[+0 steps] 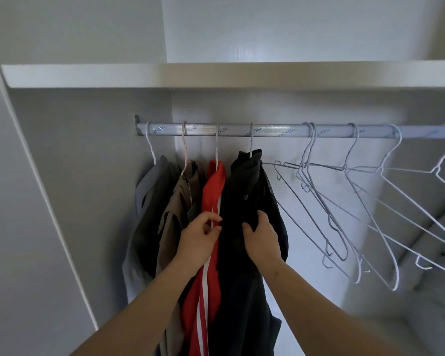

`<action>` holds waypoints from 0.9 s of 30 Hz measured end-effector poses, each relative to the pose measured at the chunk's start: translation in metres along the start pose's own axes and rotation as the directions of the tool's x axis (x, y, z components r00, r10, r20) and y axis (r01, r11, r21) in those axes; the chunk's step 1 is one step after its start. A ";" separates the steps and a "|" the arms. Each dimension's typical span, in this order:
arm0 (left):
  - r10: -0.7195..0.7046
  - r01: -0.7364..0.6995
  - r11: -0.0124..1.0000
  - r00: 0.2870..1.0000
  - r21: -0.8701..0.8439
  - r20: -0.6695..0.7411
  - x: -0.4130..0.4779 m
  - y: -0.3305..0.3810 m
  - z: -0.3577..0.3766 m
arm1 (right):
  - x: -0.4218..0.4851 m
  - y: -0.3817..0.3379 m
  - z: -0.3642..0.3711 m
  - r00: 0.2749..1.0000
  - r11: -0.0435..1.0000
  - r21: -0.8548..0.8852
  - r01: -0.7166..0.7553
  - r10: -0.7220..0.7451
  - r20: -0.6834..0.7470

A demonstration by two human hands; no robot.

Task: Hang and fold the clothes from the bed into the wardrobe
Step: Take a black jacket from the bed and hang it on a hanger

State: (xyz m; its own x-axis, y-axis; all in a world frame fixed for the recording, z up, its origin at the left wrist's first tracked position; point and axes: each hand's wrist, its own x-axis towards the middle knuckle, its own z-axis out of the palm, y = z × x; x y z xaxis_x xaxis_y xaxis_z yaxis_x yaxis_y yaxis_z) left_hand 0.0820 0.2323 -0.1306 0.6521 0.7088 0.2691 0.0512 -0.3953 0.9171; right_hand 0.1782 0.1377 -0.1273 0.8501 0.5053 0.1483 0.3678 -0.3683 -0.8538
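Observation:
Inside the wardrobe a silver rail (280,131) carries several hung garments at its left end: a grey one (149,201), a brown one (180,201), a red one with white stripes (212,191) and a black one (249,191). My left hand (199,238) pinches the red garment's white stripe at its right edge. My right hand (262,238) grips a fold of the black garment at mid height. Both forearms reach up from the bottom of the view.
Several empty wire hangers (344,201) hang tilted along the right part of the rail. A white shelf (216,74) runs above the rail. The wardrobe's side panel (49,201) stands close on the left.

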 end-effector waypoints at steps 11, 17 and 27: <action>0.030 -0.018 0.995 0.992 0.097 -0.122 -0.007 0.000 0.000 | -0.011 0.000 0.000 0.990 0.994 0.034 0.108 -0.110 0.093; -0.008 0.023 0.994 0.989 0.103 -0.150 -0.006 -0.001 0.002 | -0.009 0.000 -0.001 0.984 0.993 0.047 0.106 -0.112 0.136; -0.027 0.039 0.990 0.996 0.134 -0.089 -0.012 -0.010 -0.009 | -0.018 -0.001 0.010 0.987 0.994 0.051 0.101 -0.106 0.119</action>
State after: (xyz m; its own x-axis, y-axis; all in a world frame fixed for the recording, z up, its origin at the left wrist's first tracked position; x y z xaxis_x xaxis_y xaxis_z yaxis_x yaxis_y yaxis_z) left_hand 0.0668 0.2328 -0.1409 0.5806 0.7683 0.2693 0.1777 -0.4424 0.8790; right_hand 0.1586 0.1367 -0.1338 0.7555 0.6305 0.1779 0.4317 -0.2749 -0.8591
